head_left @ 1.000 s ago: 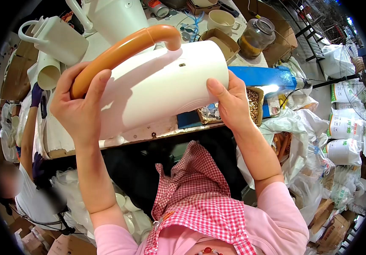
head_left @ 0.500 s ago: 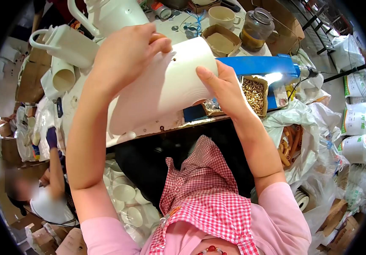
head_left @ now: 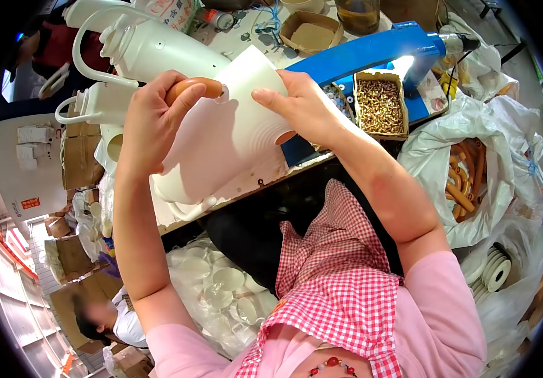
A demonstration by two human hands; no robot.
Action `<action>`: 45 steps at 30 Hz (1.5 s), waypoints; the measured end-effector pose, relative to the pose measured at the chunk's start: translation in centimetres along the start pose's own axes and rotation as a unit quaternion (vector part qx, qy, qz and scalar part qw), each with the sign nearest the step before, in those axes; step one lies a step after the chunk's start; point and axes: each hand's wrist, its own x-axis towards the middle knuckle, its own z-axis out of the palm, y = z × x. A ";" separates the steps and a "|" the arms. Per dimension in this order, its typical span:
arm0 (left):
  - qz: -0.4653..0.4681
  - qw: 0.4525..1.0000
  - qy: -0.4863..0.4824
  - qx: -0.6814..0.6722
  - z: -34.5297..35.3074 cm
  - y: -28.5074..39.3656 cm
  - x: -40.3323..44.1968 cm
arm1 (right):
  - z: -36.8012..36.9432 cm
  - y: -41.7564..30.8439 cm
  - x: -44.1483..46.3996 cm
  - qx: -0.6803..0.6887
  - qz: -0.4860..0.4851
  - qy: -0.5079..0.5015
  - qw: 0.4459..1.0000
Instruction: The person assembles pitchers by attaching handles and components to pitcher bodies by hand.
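Note:
A white cylindrical jug body (head_left: 246, 120) lies tilted across the table's front edge, with ribbed rings near its right end. My right hand (head_left: 303, 104) grips that right end, thumb on the outer wall and the other fingers partly hidden. In my left hand (head_left: 158, 113) is a smooth orange-brown handle (head_left: 197, 89), its end close to the jug's upper wall. A small pale round piece (head_left: 223, 94) shows at the tip of the handle; whether it touches the wall I cannot tell.
White jugs (head_left: 164, 49) stand at the back left. A blue machine arm (head_left: 359, 50) crosses behind, beside a box of brass-coloured screws (head_left: 380, 104). At right hangs a bag (head_left: 435, 151) of brown handles; white parts (head_left: 227, 277) lie below. Another person (head_left: 126, 318) is lower left.
My left hand has moved down and left along the jug, and the orange-brown handle now shows plainly in it. My right hand has shifted slightly left. The whole view has turned.

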 end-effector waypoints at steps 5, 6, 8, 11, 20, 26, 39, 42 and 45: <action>0.031 0.999 -0.011 0.001 0.2 -0.5 0.0 | -0.1 -0.1 0.0 -0.017 -0.007 0.002 1.000; 0.029 0.999 -0.012 0.003 0.2 -0.5 -0.1 | 0.0 -0.1 0.0 -0.007 0.003 0.002 1.000; 0.039 0.999 -0.017 -0.006 0.3 -0.2 -0.2 | 0.0 -0.3 0.0 0.004 0.013 0.002 1.000; 0.061 0.997 -0.020 0.043 0.5 -0.1 -0.2 | 0.0 -0.6 -0.1 0.004 0.007 0.006 1.000; 0.003 1.000 0.007 -0.021 0.3 -0.5 -0.4 | 0.0 -0.9 -0.3 -0.025 0.023 0.021 0.999; -0.003 1.000 0.010 -0.012 0.5 -0.4 0.0 | 0.0 -1.1 -0.4 -0.033 0.023 0.025 0.999; 0.038 0.987 -0.022 0.156 0.7 0.9 0.2 | -0.1 -1.6 -0.5 -0.040 0.038 0.022 0.998; 0.005 0.982 -0.034 0.185 0.6 1.7 0.3 | -0.1 -1.6 -0.5 -0.035 0.037 0.023 0.998; 0.016 0.978 -0.026 0.205 0.7 1.5 0.3 | 0.0 -1.4 -0.5 -0.033 0.035 0.026 0.999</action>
